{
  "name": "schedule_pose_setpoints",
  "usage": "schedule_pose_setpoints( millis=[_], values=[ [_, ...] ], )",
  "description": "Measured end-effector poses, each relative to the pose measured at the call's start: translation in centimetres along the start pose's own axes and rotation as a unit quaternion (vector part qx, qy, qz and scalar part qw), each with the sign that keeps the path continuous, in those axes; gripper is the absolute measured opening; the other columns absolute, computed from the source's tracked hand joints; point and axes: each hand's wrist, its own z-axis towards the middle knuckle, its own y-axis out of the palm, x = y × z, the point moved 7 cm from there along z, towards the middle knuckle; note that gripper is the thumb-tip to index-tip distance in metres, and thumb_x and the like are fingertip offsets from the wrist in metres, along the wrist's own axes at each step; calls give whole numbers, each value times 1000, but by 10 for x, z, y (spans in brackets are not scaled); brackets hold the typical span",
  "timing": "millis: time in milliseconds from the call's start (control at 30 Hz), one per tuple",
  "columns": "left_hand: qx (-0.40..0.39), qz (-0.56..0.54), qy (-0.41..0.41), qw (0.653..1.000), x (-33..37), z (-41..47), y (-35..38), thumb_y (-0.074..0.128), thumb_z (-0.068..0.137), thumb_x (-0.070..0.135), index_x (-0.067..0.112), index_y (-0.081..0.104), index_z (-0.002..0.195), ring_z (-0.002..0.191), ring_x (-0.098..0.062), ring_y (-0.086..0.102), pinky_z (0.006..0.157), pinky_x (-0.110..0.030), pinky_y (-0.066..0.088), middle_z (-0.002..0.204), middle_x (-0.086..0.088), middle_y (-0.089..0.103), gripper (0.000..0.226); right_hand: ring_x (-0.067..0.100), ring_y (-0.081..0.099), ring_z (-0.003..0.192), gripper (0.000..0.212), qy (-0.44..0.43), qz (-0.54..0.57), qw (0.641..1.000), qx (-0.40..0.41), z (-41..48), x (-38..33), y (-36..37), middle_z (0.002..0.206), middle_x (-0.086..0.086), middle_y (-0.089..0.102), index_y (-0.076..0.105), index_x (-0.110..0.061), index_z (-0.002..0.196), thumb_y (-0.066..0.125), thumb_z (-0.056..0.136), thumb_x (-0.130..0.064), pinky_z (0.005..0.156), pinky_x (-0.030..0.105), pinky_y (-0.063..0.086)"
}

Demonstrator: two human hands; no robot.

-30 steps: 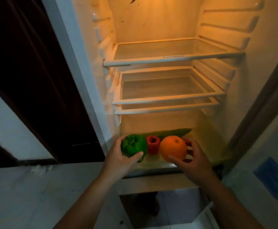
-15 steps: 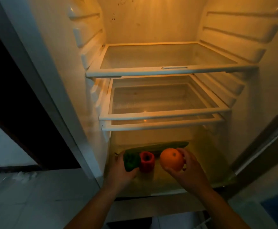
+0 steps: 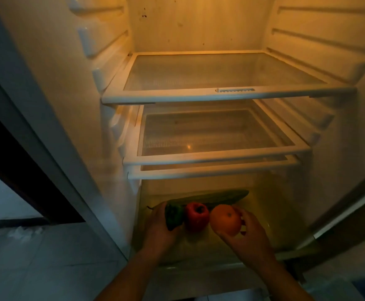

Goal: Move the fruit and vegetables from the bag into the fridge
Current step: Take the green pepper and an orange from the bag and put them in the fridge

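Placing step. My left hand (image 3: 158,227) gripped the green pepper (image 3: 173,216), my right hand (image 3: 247,233) the orange (image 3: 226,219), both low in the fridge's bottom drawer (image 3: 270,213) beside the red pepper (image 3: 196,216) and cucumber (image 3: 216,197). Next, probably: set both down, release.

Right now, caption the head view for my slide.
Left hand sets a green pepper, right hand an orange, beside a red pepper in the fridge drawer.

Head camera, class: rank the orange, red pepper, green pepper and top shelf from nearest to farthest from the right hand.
1. Orange, held in the right hand.
2. Red pepper, just left of it.
3. Green pepper, further left, in the left hand.
4. Top shelf, high above.
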Motion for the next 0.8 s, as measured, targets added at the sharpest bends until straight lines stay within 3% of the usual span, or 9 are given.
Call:
schedule_pose_setpoints(
  millis=[100, 200, 267, 433, 600, 733, 800],
  values=[
    [-32, 23, -7, 999, -6, 5, 13, 63, 58, 63, 34, 53, 115, 100, -12, 59, 85, -36, 52, 108, 9, 61, 65, 15, 55, 102, 65, -3, 6, 1000, -24, 2, -7, 3, 105, -16, 51, 45, -45, 109, 85, 60, -30, 88, 38, 49],
    [-62, 49, 0, 997, -7, 4, 22, 64, 55, 63, 35, 52, 117, 100, -9, 58, 85, -35, 52, 109, 10, 60, 68, 16, 54, 111, 77, 5, -14, 999, -40, 2, -5, 8, 118, -9, 54, 49, -30, 126, 84, 58, -38, 92, 38, 47],
    [-67, 52, 3, 996, -12, 7, 24, 68, 56, 60, 35, 52, 116, 100, -7, 58, 86, -36, 53, 110, 10, 60, 68, 16, 54, 112, 83, 9, -13, 999, -35, 3, -1, 9, 124, -6, 55, 48, -29, 128, 81, 54, -47, 92, 39, 48],
    [-51, 62, 2, 997, -1, 0, 3, 71, 58, 62, 32, 37, 136, 121, -14, 49, 99, -39, 47, 136, 4, 47, 90, 14, 52, 115, 91, 7, -4, 999, -43, 3, 1, 9, 127, -6, 53, 45, -31, 130, 72, 49, -61, 93, 37, 48],
    [-47, 75, -5, 996, 26, -24, -23, 67, 81, 41, 22, 25, 145, 128, -20, 43, 103, -31, 38, 146, -3, 38, 79, 15, 50, 116, 84, -6, -25, 999, -32, 2, 1, 8, 129, -2, 50, 44, -28, 132, 83, 59, -43, 92, 24, 39],
    [-17, 65, 50, 997, 59, -40, -48, 64, 82, 43, 25, 34, 140, 123, -9, 44, 97, -21, 36, 138, 7, 44, 67, 16, 52, 112, 84, -36, 13, 999, -8, 0, -12, -2, 121, -4, 51, 45, -35, 123, 75, 49, -61, 87, 25, 42],
    [-2, 62, 99, 993, 81, -51, -68, 62, 84, 43, 31, 38, 135, 116, 1, 40, 90, -13, 33, 126, 18, 41, 58, 16, 53, 109, 84, -56, 45, 997, 4, 0, -22, -11, 120, -7, 48, 46, -43, 117, 71, 43, -73, 86, 33, 49]
  ],
)
